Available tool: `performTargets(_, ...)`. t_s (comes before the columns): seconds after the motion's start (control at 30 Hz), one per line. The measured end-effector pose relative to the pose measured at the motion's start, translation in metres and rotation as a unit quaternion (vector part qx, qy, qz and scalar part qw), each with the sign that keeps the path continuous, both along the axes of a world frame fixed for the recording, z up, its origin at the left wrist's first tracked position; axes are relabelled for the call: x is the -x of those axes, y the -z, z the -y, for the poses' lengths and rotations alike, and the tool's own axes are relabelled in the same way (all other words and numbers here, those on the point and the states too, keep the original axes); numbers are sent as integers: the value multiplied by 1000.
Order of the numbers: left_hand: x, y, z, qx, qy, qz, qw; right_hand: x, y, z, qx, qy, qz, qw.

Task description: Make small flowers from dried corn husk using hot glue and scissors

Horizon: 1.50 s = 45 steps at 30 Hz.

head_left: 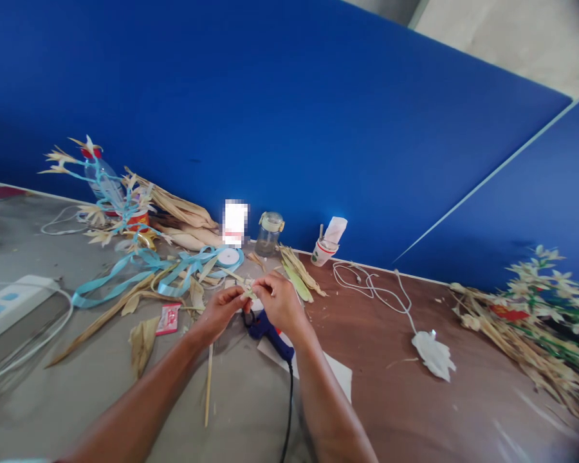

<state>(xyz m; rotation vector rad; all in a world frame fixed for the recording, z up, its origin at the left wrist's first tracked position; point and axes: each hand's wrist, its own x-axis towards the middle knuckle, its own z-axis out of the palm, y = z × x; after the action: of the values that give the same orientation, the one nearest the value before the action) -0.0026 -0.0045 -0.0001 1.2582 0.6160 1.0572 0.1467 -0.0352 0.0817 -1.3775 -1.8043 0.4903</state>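
Observation:
My left hand [220, 313] and my right hand [280, 301] meet at the middle of the desk, fingertips closed in a pinch. Between them is a small pale piece of corn husk [249, 293], partly hidden by the fingers. Just below my right hand lies a dark blue glue gun [273, 335] on a white sheet [338, 374], its cord running toward me. A thin stick [208, 386] lies below my left hand. Beyond the hands is a roll of light blue ribbon [229, 257], with loose ribbon [120, 275] trailing left.
Dried corn husks [186, 215] and a blue-stemmed husk-flower bunch [125, 209] stand at the left, near a power strip [17, 308]. Along the blue partition are a glass jar [269, 235] and a paper cup [323, 253]. A white cable [376, 289] and more husk flowers [545, 308] lie right.

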Motion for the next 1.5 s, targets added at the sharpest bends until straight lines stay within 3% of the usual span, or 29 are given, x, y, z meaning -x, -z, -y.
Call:
performTargets(0.27, -1, 2, -1, 8, 3, 2, 1000, -2, -3, 1, -19, -35, 23, 999)
performTargets(0.47, 0, -2, 0, -8, -15, -2, 1000, -2, -6, 2, -21, 32, -8, 999)
performTargets(0.63, 0, -2, 0, -30, -20, -44, 998, 4, -4, 2, 29, 70, 68, 995)
performTargets(0.93, 0, -4, 2, -16, -20, -42, 999, 1, -1, 1, -10, 57, 81, 995)
performTargets(1.5, 1, -7, 3, -9, -19, -44, 999, 3, 1, 2, 23, 39, 71, 996)
